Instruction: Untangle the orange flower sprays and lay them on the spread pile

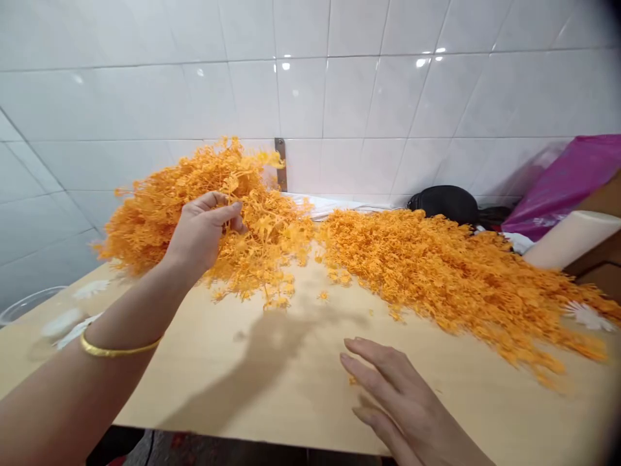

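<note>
My left hand (198,233) is closed, thumb against fingers, on a sprig of orange plastic flowers (264,226) at the front of a large heap. That heap of orange plastic sprigs (150,217) rises behind and to the left of the hand. Where the held sprig ends and the heap begins is hard to make out. My right hand (400,395) hovers near the front of the wooden table (218,369), fingers apart, holding nothing. One loose orange floret (323,296) lies on the tabletop between the two hands.
A second, flatter pile of orange pieces (412,259) spreads across the right side. Behind it are a black case (449,202), a magenta bag (563,181) and a white roll (575,239). White petal shapes (589,315) lie at the right. A tiled wall (349,97) closes off the back.
</note>
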A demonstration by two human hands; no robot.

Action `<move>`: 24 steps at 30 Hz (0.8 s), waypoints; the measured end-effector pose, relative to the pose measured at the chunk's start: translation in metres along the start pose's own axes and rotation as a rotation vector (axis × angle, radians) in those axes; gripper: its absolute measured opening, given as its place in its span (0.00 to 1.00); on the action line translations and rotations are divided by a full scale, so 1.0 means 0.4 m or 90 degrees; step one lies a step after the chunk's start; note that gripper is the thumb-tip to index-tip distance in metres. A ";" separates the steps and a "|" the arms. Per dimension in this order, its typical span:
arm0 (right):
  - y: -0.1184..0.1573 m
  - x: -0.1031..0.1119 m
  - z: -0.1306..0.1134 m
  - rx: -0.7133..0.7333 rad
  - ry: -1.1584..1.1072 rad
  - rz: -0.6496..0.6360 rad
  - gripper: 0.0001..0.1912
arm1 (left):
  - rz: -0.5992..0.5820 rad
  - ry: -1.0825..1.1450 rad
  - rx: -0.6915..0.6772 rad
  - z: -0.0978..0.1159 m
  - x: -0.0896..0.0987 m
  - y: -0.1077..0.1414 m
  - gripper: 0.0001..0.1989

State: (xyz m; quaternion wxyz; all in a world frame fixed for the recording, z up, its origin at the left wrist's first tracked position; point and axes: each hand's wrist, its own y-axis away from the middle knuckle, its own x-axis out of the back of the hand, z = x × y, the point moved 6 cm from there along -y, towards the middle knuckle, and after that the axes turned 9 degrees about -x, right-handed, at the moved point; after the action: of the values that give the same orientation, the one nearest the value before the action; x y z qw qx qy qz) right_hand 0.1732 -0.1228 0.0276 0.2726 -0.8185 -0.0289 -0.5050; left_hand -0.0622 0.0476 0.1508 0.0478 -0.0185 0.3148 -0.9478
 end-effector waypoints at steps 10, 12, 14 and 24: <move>-0.231 -0.085 0.193 -0.105 0.103 0.106 0.18 | -0.046 0.068 -0.034 0.059 -0.057 -0.001 0.09; -0.266 -0.057 0.194 -0.169 -0.125 0.093 0.20 | -0.100 0.105 -0.016 0.056 -0.107 0.022 0.08; -0.286 -0.052 0.167 -0.201 -0.402 0.022 0.23 | -0.151 0.150 0.008 0.054 -0.160 0.044 0.07; -0.269 0.004 0.055 -0.300 -0.880 0.079 0.14 | -0.288 0.261 0.046 0.079 -0.305 0.120 0.10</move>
State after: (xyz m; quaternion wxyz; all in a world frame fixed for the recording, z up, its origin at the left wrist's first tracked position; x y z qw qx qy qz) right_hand 0.1571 -0.0214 0.0661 0.0371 -0.9872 -0.0386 0.1502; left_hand 0.0650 0.0032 0.1466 -0.2283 0.1053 0.2721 -0.9289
